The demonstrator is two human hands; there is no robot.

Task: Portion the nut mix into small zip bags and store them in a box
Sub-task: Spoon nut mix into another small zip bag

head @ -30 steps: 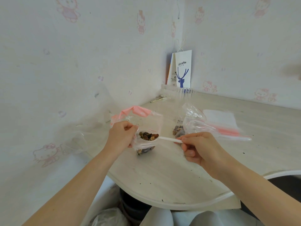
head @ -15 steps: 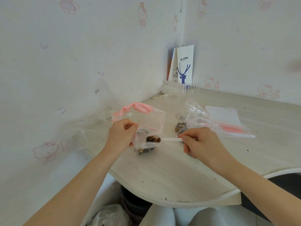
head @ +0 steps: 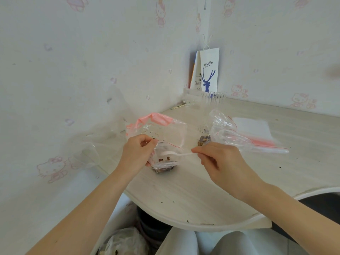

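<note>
Fingers (head: 151, 144) of the left hand (head: 136, 157) pinch the mouth of the small bag (head: 165, 163), which stands on the surface (head: 184, 192). Fingers of the right hand (head: 222, 162) pinch the spoon (head: 181, 154) handle; the spoon bowl sits inside the small bag. Nut bag (head: 220, 126) lies at 2 o'clock.

Zip bag (head: 166, 162): thin clear plastic, glossy, creased, with a red seal line.
Spoon (head: 172, 154): white plastic, smooth.
Large bag (head: 160, 120): clear glossy film, crumpled, with a pink band at the mouth.
Table (head: 184, 190): pale wood-grain surface, matt, speckled with crumbs.
Paper bag (head: 209, 70): white matt paper, blue print.
Wall (head: 73, 70): matt patterned wallpaper.
</note>
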